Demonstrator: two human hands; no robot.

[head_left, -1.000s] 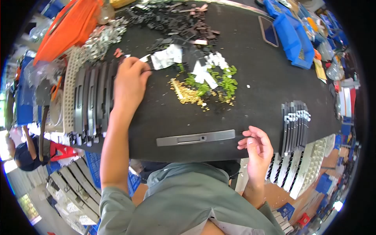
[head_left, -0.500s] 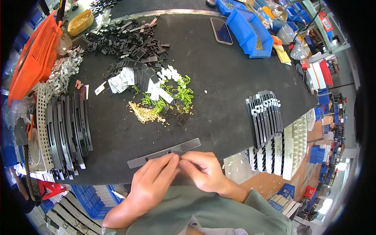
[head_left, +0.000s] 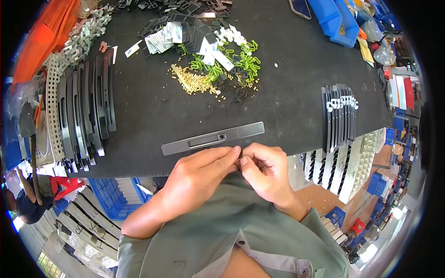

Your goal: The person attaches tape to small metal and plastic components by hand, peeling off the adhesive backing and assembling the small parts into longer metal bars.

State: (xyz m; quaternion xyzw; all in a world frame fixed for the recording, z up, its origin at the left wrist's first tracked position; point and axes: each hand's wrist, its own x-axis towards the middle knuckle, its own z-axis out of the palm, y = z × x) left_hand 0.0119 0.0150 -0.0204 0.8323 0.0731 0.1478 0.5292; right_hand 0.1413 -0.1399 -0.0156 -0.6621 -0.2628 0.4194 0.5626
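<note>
My left hand (head_left: 201, 171) and my right hand (head_left: 268, 170) meet at the table's front edge, fingertips pinched together. Between them is a small dark piece, mostly hidden and too small to name. Just beyond my fingers lies a long grey bar (head_left: 192, 142) with a slot and a small round black hole, slightly tilted on the black table. Farther back are a pile of small brass-coloured pins (head_left: 197, 82), green loop-shaped clips (head_left: 250, 65), white plastic pieces (head_left: 230, 34) and a fanned stack of white-backed pads (head_left: 162, 39).
Dark slotted bars (head_left: 85, 106) stand in a row at the left, beside a perforated cream basket (head_left: 52, 106). Bars with white clips (head_left: 340, 113) lie at the right edge. Blue bins (head_left: 336, 25) and a phone (head_left: 301, 7) are at the back right. Metal brackets (head_left: 88, 32) lie back left.
The camera view has tilted, so the table things appear higher and farther right. My hands no longer cover the grey bar's slot; they are nearer my body, still pinched together.
</note>
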